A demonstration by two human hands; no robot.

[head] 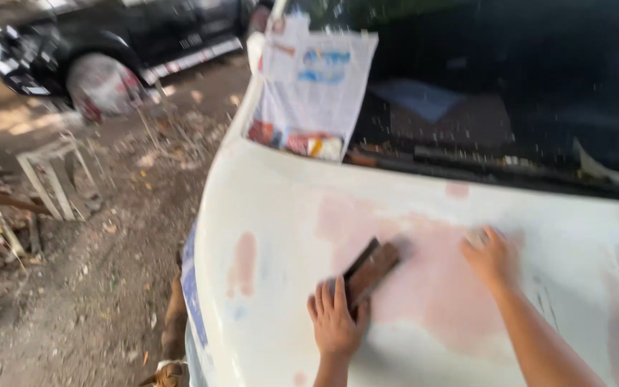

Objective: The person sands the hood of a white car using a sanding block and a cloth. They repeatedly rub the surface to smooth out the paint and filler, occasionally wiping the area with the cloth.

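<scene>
**Block on the hood, both my hands down**

My left hand (336, 320) grips the near end of a brown block (371, 271), fingers curled over it; the block lies slanted on the white hood (274, 215), pointing away from me toward the windshield (510, 93). It sits at the near edge of a wide pink patch (424, 272) in the middle of the hood. What is under the block I cannot tell.

My right hand (491, 254) lies flat and open on the pink patch, holding nothing, apart from the block. Its fingertips are blurred, and my right forearm runs off the bottom edge.

A smaller pink patch (243, 264) lies near the hood's left edge. Paper (313, 93) hangs over the windshield's left corner; its print is too smeared to make out. Through the glass the inside is dark.

Left of the hood is dirt ground (94, 287), with a pale wooden frame (55, 175) and a dark car (109, 43) beyond, all blurred. A brown shape (173, 330) below the hood's left edge is mostly hidden.
</scene>
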